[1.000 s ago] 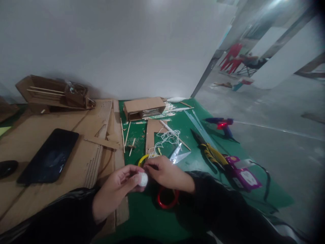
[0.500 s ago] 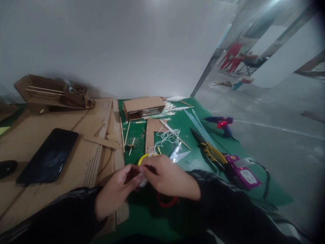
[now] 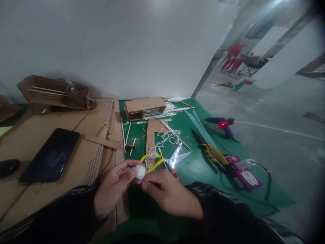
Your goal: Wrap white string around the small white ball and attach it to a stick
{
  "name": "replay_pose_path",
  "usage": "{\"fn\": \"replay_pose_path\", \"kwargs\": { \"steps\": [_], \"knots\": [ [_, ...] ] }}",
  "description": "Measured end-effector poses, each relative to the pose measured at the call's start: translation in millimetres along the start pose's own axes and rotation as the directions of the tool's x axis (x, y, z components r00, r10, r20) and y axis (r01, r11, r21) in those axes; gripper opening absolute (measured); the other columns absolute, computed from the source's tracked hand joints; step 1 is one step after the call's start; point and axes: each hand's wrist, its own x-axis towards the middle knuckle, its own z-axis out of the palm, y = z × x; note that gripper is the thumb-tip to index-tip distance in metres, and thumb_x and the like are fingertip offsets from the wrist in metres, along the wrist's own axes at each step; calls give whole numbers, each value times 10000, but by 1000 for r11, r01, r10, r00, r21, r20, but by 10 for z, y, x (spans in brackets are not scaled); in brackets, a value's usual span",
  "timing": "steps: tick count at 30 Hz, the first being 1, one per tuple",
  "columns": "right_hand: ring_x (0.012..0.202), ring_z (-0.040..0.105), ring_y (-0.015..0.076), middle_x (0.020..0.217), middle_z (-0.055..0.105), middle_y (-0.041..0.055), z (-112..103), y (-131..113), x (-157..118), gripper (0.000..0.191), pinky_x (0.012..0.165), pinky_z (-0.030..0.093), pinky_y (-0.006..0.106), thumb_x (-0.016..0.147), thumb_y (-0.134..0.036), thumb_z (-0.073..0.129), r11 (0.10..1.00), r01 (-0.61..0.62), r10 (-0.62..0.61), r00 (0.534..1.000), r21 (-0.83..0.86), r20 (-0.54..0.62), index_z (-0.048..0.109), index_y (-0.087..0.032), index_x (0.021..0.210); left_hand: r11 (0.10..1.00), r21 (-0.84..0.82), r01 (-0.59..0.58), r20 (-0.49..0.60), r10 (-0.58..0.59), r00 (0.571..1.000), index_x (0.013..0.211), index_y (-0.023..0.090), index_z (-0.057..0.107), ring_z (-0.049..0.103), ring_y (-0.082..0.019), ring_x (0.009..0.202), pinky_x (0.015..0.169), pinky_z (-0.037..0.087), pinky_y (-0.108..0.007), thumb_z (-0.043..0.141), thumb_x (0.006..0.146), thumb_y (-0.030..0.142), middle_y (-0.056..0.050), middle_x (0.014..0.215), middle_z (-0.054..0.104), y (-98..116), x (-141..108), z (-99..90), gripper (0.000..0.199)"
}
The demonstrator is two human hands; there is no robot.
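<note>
Between the thumb and fingers of my left hand (image 3: 115, 188) is a small ball of white string (image 3: 140, 171). My right hand (image 3: 169, 193) is closed beside it, thumb and forefinger pinching the string at the ball's lower right side. Loose loops of white string (image 3: 169, 136) lie on the green table just beyond my hands, near a thin stick (image 3: 177, 135). Scissors (image 3: 175, 157) with yellow and red handles lie with blades apart behind my right hand, which partly hides them.
Cardboard sheets (image 3: 68, 118) bear a black phone (image 3: 52, 154) at left. A cardboard box (image 3: 144, 107) stands at the back. Pliers (image 3: 209, 150), a glue gun (image 3: 222, 125) with a red light and a purple power strip (image 3: 243, 173) lie to the right.
My right hand has moved down from the top of the ball to its lower right side. The ball and the scissors' handles now show more plainly.
</note>
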Motion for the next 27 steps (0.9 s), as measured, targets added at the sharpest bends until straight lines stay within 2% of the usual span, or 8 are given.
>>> {"fn": "replay_pose_path", "kwargs": {
  "steps": [3,7,12,16,21,27],
  "knots": [
    [546,409,72,584,448,-44,-38,133,68,224,526,325,181,891,-173,435,1000,2,-2,1000,28,-12,532,-145,690,1000,21,21,55,-22,998,958,173,674,584,-144,797,729,471,-244,648,785,285,-53,889,671,38,-8,-1,208],
    [594,464,84,638,510,-26,-115,205,132,195,561,343,190,877,-168,458,998,22,-26,998,-67,-59,536,-146,699,996,78,47,114,-55,992,973,177,658,559,-151,858,776,464,-260,636,796,253,-54,965,632,55,-17,-15,194],
    [603,486,91,639,536,-17,-143,198,161,201,569,340,196,869,-137,450,984,51,-61,996,-171,-58,538,-150,689,987,108,122,161,-139,977,983,173,635,561,-141,815,791,456,-281,645,785,268,-40,932,606,38,-44,-3,221],
    [627,512,100,693,595,11,-173,199,188,171,572,338,198,854,-129,455,968,22,-29,999,-250,-23,586,-146,745,963,211,168,119,-195,974,946,177,621,542,-110,713,690,443,-242,672,750,322,-11,868,590,43,-47,19,248],
    [593,495,86,673,598,11,-211,166,237,187,544,309,190,854,-145,442,938,29,-23,1000,-346,22,561,-146,711,916,387,101,171,-179,969,947,161,583,487,-95,612,599,402,-231,633,765,392,3,782,586,10,12,-23,298],
    [550,457,80,625,579,5,-234,57,310,182,509,265,197,837,-179,458,906,23,-9,999,-423,36,532,-151,674,918,396,20,168,-94,981,963,169,502,524,-149,746,641,436,-271,590,794,405,-27,838,583,-67,69,-59,303]
  ]
}}
